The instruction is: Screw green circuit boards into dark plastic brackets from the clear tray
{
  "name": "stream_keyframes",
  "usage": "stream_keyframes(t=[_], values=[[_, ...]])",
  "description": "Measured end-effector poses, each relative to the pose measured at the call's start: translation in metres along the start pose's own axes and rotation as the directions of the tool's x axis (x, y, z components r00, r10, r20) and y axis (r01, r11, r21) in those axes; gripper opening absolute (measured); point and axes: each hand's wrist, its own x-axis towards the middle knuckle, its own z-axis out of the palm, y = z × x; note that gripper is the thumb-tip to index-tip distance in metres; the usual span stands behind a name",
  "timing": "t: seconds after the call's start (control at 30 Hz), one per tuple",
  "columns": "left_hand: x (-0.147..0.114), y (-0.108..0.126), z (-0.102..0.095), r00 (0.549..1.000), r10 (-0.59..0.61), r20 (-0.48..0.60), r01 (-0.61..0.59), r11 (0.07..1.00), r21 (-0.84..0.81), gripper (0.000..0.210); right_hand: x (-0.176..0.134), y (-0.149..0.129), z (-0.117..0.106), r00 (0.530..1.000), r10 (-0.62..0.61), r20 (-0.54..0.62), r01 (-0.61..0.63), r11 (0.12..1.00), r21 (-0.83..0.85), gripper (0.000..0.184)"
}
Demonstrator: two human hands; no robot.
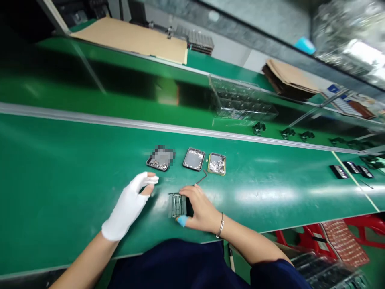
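My left hand (129, 204), in a white glove with bare thumb and fingertips, hovers over the green bench with thumb and fingers apart. Just beyond it is a small dark tray (161, 158) with shiny metal parts, partly blurred out. My right hand (198, 208), with blue wrapping on the thumb, grips a small dark rectangular part (179, 205) with pale parallel bars. Its fingers hold the far edge and the thumb the near edge. A thin bent hex key (202, 177) lies just past the right fingers, partly hidden by them.
Beyond my hands sit a grey tray (194, 159) and a yellow-edged tray (217, 163), both holding small metal pieces. A clear plastic tray (243, 100) stands behind the metal rail (129, 125). Black parts (339, 171) lie at the right. A red stool (315, 241) is below the bench edge.
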Motion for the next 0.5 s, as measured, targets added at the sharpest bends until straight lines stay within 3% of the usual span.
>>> stream_keyframes(t=[0.07,0.13,0.2,0.23,0.3,0.37,0.5], values=[[0.003,-0.005,0.005,0.998,0.037,0.047,-0.041,0.994,0.1,0.036,0.017,0.009,-0.014,0.995,0.053,-0.084,-0.05,0.998,0.042,0.066],[0.004,-0.009,0.013,0.991,0.105,0.083,-0.118,0.977,0.178,0.035,0.046,0.034,-0.045,0.953,0.192,-0.235,-0.176,0.98,0.09,0.064],[0.004,-0.013,0.02,0.976,0.193,0.097,-0.211,0.949,0.235,0.032,0.081,0.07,-0.088,0.831,0.374,-0.412,-0.35,0.927,0.136,0.055],[0.004,-0.016,0.024,0.967,0.236,0.096,-0.254,0.932,0.259,0.03,0.098,0.089,-0.111,0.734,0.49,-0.47,-0.461,0.868,0.185,0.048],[0.004,-0.024,0.03,0.944,0.319,0.084,-0.329,0.895,0.302,0.028,0.126,0.124,-0.153,0.664,0.533,-0.525,-0.516,0.834,0.194,0.037],[0.006,-0.033,0.035,0.917,0.394,0.064,-0.391,0.853,0.347,0.027,0.144,0.152,-0.184,0.622,0.551,-0.556,-0.556,0.811,0.181,0.033],[0.013,-0.049,0.041,0.861,0.507,0.033,-0.475,0.78,0.407,0.024,0.156,0.186,-0.211,0.567,0.569,-0.595,-0.628,0.767,0.134,0.034]])
